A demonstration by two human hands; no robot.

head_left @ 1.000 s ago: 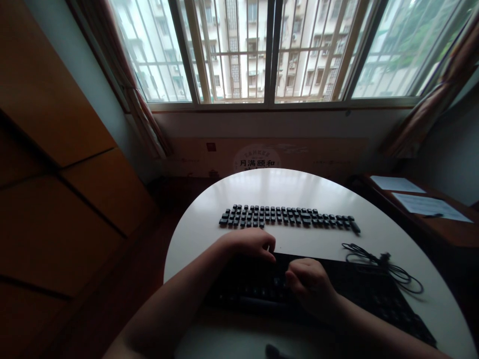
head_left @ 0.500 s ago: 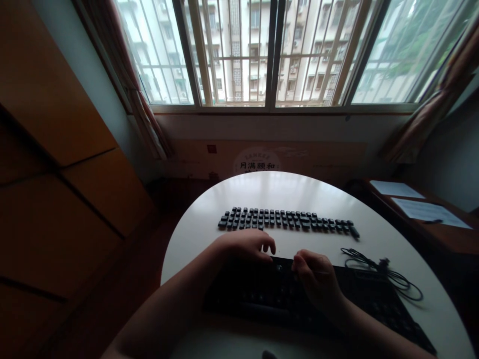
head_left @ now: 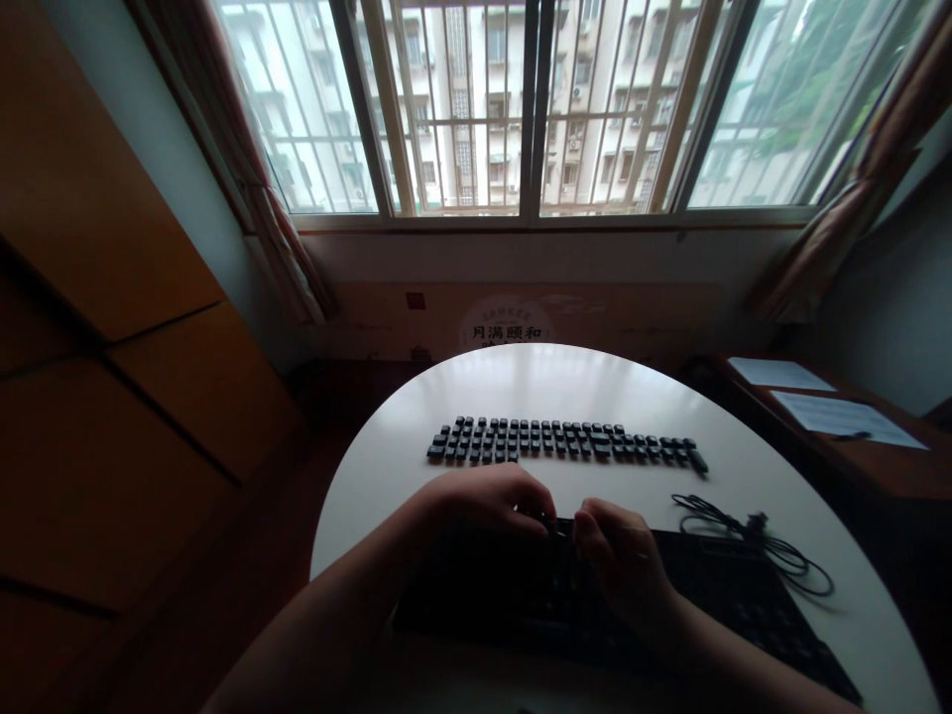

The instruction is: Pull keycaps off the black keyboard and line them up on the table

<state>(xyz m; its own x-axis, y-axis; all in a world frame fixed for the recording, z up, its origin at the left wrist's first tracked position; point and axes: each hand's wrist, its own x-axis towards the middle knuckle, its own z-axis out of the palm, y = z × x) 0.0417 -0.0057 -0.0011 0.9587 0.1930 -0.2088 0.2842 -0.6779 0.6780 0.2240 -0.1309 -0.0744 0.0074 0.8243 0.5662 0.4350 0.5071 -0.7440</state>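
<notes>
A black keyboard point(head_left: 714, 585) lies along the near part of a round white table point(head_left: 357, 526), dark and partly covered by my arms. Over its upper edge, my left hand point(head_left: 495, 496) bends its fingers down, with thumb and fingertips close together at the keys; whatever is between them is too dark to make out. Just to the right, my right hand point(head_left: 625, 550) is closed over the keyboard, and what it grips is hidden. Beyond the hands, loose black keycaps point(head_left: 535, 436) stand in rows on the table.
A coiled black cable point(head_left: 773, 550) lies at the keyboard's upper right. Right of the table, a brown desk point(head_left: 878, 466) holds papers point(head_left: 848, 418) and a pen point(head_left: 852, 436). A wooden cabinet point(head_left: 171, 387) stands at the left, windows point(head_left: 595, 119) ahead.
My left hand has lowered its fingers and drawn them together at the keys, nearer my right hand. The right hand stays closed in nearly the same spot. The view has shifted slightly.
</notes>
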